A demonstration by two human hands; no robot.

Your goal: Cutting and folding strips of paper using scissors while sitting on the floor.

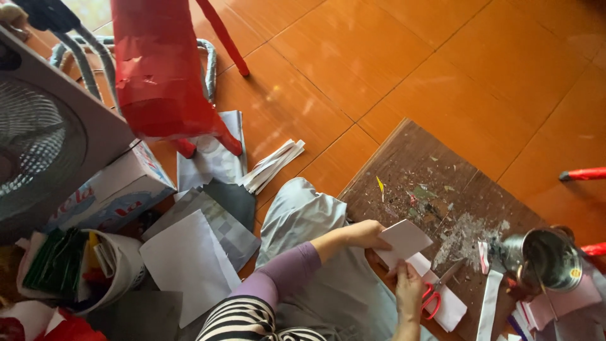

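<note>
A white card (404,241) is held just above the near edge of a brown board (435,189) lying on the orange floor (391,57). The left hand (366,233) grips the card's left edge, fingers closed on it; the right hand (409,292) pinches its lower edge from below. Red-handled scissors (434,295) lie on white paper (453,308) just beside the right hand. A metal tin (548,259) stands at the board's right. Paper strips (273,165) and grey sheets (214,218) lie to the left, near a red paper figure (161,69).
</note>
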